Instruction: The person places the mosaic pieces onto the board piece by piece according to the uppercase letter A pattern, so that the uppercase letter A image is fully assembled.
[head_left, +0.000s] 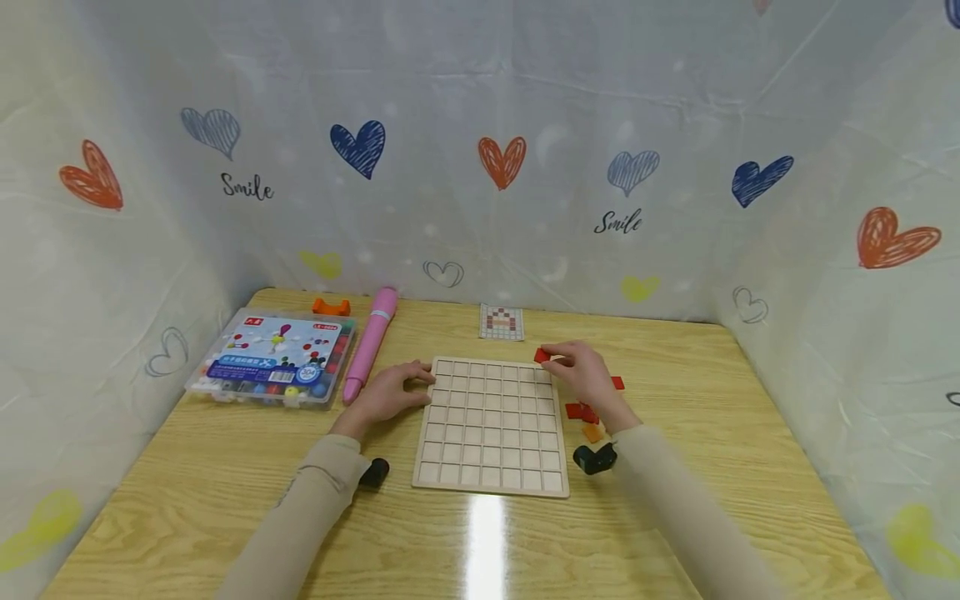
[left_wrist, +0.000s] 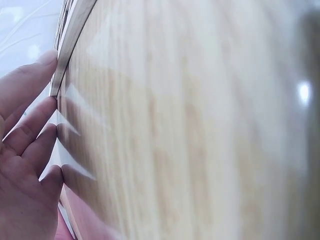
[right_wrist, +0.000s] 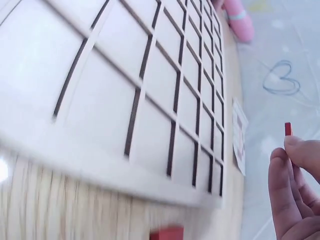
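Note:
A wooden grid board point(head_left: 491, 425) of square cells lies on the table between the hands. At its upper left edge, the left hand point(head_left: 387, 392) touches the rim; in the left wrist view the thumb point(left_wrist: 30, 82) and a fingertip meet the board's side. Over the board's upper right corner, the right hand point(head_left: 581, 372) pinches a small red square tile point(head_left: 542, 356) between thumb and fingers, also seen edge-on as a red tile point(right_wrist: 288, 129) in the right wrist view. Several red tiles point(head_left: 574, 411) and an orange tile point(head_left: 592, 433) lie by the right forearm.
A small patterned grid card point(head_left: 501, 322) lies behind the board. To the left are a clear plastic case point(head_left: 273, 354) of coloured balls, a pink marker-shaped tube point(head_left: 371, 346) and an orange piece point(head_left: 331, 307). A heart-printed curtain point(head_left: 450, 217) encloses the table's back and sides.

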